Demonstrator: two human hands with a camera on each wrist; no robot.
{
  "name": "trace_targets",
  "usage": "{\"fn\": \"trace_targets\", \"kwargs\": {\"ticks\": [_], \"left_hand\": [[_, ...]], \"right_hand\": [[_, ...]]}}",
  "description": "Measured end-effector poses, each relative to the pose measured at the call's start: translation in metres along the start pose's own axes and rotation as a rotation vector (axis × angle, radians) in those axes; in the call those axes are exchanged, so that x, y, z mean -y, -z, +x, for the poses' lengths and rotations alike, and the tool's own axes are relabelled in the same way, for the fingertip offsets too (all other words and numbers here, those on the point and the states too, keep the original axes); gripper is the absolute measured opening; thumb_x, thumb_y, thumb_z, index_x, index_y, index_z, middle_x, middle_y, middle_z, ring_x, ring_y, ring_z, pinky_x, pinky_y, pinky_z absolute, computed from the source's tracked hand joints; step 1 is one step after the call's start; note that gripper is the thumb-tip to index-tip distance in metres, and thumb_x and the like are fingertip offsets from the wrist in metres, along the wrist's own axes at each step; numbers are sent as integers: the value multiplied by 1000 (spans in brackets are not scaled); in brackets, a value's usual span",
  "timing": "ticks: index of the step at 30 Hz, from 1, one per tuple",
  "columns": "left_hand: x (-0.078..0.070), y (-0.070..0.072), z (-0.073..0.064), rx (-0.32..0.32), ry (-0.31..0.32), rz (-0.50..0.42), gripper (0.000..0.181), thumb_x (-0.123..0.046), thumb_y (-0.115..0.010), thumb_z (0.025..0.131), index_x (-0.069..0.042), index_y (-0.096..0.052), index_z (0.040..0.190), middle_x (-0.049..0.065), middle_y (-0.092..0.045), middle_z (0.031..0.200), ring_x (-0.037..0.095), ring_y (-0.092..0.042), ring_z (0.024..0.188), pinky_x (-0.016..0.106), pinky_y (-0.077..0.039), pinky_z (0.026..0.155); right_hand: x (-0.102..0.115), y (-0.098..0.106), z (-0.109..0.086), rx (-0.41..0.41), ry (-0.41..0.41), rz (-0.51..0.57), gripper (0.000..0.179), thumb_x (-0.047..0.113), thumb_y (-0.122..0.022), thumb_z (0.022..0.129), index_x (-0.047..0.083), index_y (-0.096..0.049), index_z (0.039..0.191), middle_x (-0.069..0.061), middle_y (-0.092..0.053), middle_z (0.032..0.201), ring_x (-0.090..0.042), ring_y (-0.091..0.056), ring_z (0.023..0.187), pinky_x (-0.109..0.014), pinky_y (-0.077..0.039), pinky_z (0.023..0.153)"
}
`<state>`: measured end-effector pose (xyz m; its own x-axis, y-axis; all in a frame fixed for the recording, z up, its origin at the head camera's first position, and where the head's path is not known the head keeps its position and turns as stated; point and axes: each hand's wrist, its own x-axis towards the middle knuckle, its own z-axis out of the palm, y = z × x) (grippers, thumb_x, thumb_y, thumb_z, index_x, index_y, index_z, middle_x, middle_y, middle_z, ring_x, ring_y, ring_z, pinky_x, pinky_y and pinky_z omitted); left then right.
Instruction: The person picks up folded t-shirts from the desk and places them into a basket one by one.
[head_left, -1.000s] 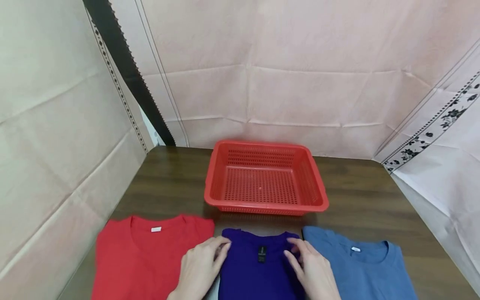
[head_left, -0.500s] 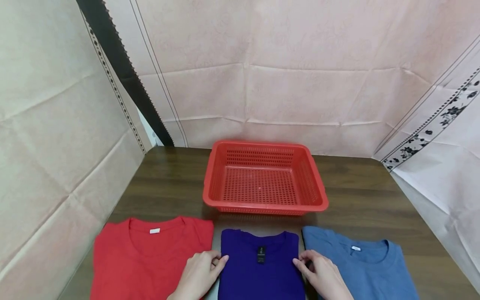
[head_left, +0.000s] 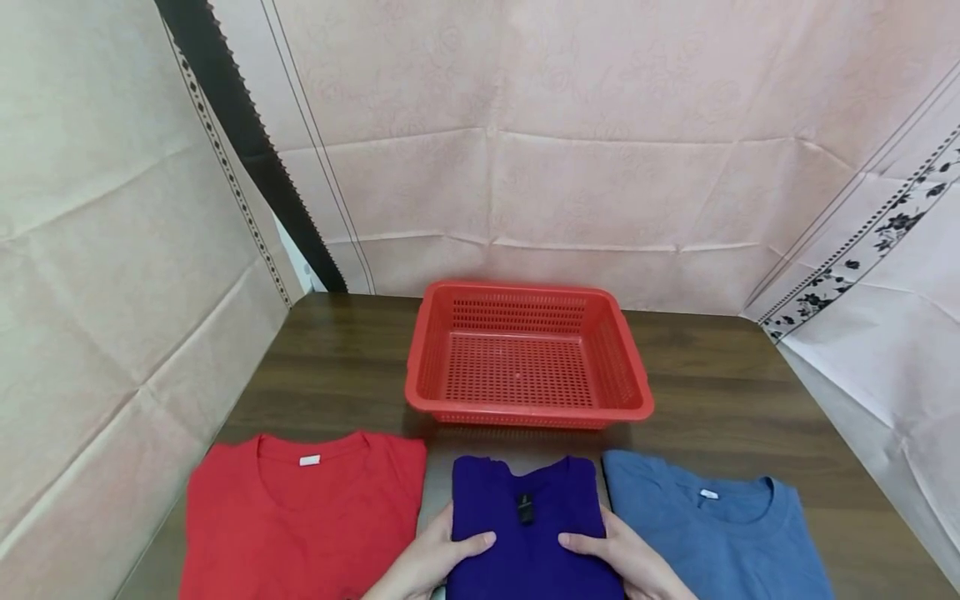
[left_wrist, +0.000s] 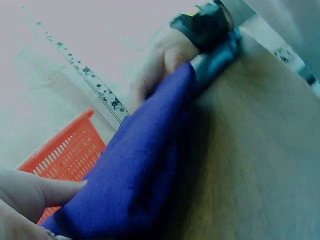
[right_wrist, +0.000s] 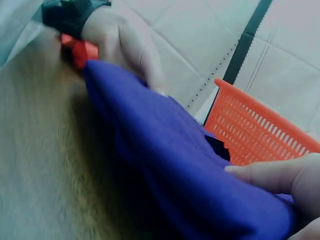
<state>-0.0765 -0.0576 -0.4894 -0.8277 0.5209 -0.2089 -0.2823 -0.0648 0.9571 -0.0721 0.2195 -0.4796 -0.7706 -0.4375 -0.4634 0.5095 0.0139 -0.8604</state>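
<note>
Moved inward since the earlier frame, left hand (head_left: 431, 554) and right hand (head_left: 626, 552) each pinch a side of the purple shirt (head_left: 525, 571), grip closed, thumb on top, between red shirt (head_left: 300, 525) and blue shirt (head_left: 720, 533). Beyond, the red basket (head_left: 528, 414) shows its slotted floor.

Soft, even light — dark shadows at the near corners of the red basket (head_left: 529, 414), dull sheen on the bench (head_left: 510, 451) just before it. Wrist views — bluish, hazy, blurred.
</note>
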Motion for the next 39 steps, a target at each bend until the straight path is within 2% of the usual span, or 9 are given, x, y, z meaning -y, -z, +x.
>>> {"fn": "trace_targets", "kwargs": {"ticks": [4, 7, 11, 14, 20, 25, 30, 35, 39], "left_hand": [[-2, 3, -3, 61, 71, -185, 76, -16, -56, 91, -2, -6, 147, 24, -39, 142, 30, -47, 119, 46, -45, 96], [-10, 6, -11, 88, 80, -252, 72, -15, -54, 92, -4, -10, 148, 20, -47, 136, 30, -51, 115, 44, -49, 92], [-30, 6, -22, 123, 47, -285, 66, -14, -53, 93, -6, -15, 147, 15, -50, 135, 28, -51, 115, 42, -50, 91], [-49, 5, -25, 149, 32, -306, 63, -14, -52, 93, -7, -19, 146, 14, -51, 134, 30, -50, 116, 41, -50, 91], [-81, 8, -17, 150, 41, -301, 59, -12, -53, 92, -7, -23, 143, 14, -54, 130, 30, -52, 114, 38, -52, 87], [-105, 16, -2, 122, 55, -280, 58, -12, -54, 92, -10, -25, 142, 12, -54, 130, 27, -52, 113, 37, -53, 86], [-131, 31, 20, 99, 90, -265, 55, -14, -56, 91, -18, -32, 139, 9, -58, 124, 26, -54, 112, 35, -54, 84], [-151, 43, 50, 63, 70, -219, 53, -12, -55, 91, -17, -33, 139, 9, -58, 123, 25, -55, 111, 34, -54, 83], [-161, 50, 79, 0, 66, -207, 51, -10, -55, 91, -16, -36, 138, 9, -56, 124, 22, -56, 109, 32, -55, 80]], "right_hand": [[1, -1, -4, 64, 32, 139, 69, 15, -51, 93, 2, -7, 145, -13, -57, 124, -33, -52, 112, -41, -51, 89], [7, -5, -10, 102, 27, 221, 57, 11, -49, 93, 5, -17, 140, -11, -59, 123, -33, -51, 114, -39, -50, 90], [22, -13, -23, 111, 23, 280, 46, 8, -47, 93, 8, -24, 133, -10, -60, 123, -33, -50, 115, -39, -49, 92], [38, -18, -31, 82, 46, 260, 48, 8, -47, 94, 9, -21, 134, -10, -58, 124, -34, -49, 115, -41, -49, 92], [71, -20, -34, 13, 68, 245, 56, 7, -51, 92, 9, -19, 138, -9, -59, 123, -34, -50, 115, -43, -50, 89], [102, -18, -27, -8, 75, 252, 60, 7, -53, 91, 11, -17, 140, -10, -59, 124, -34, -49, 116, -43, -50, 89], [132, -11, -14, -45, 97, 233, 61, 9, -56, 90, 13, -22, 140, -11, -57, 127, -33, -49, 117, -44, -50, 89], [156, 1, 9, -82, 115, 243, 62, 8, -59, 88, 16, -26, 139, -9, -58, 126, -30, -51, 116, -41, -51, 88], [173, 14, 31, -116, 99, 252, 63, 8, -62, 86, 14, -29, 139, -8, -59, 125, -27, -52, 115, -38, -53, 86]]}}
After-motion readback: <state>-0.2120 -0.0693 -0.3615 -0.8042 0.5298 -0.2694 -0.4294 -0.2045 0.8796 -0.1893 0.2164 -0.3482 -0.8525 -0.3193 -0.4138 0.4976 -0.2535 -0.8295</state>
